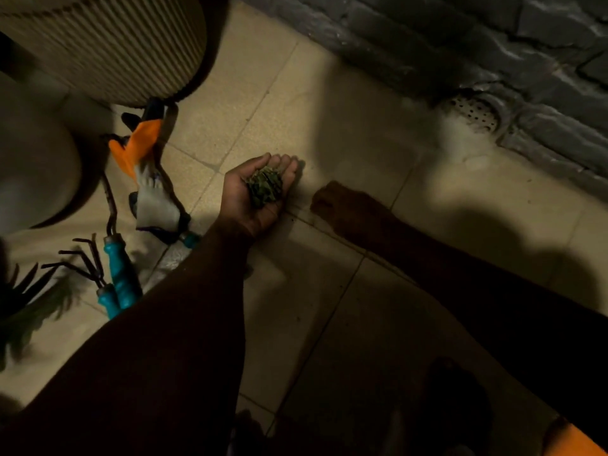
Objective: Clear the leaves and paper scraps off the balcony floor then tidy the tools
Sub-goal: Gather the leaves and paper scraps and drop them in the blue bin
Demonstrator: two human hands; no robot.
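The left hand (238, 200) lies palm up just above the tiled balcony floor (329, 103), fingers loosely cupped and not closed, serving as a small bowl for a heap of dry green leaves (265, 189) piled in the palm. The right hand (332, 202) is just beside it, lower and in deep shadow, knuckles up and fingers turned down toward the tile seam; I cannot tell whether it grips anything or touches the floor. No paper scraps can be made out on the lit tiles. At the upper left stands a ribbed planter (98, 44), and below it the rounded side of a second, smooth pot (33, 166); only their outer walls show, so their contents cannot be seen. Between the pots and the left forearm the tools lie in a loose cluster on the floor: an orange-and-white glove (144, 169) draped over dark metal tools, a hand rake (88, 268) with dark bent tines and a teal handle, and touching it a second teal handle (120, 271). Dark plant fronds (26, 307) reach in at the lower left edge. Along the top right runs a dark stone wall (460, 44), with a round perforated drain (473, 115) set at its foot.
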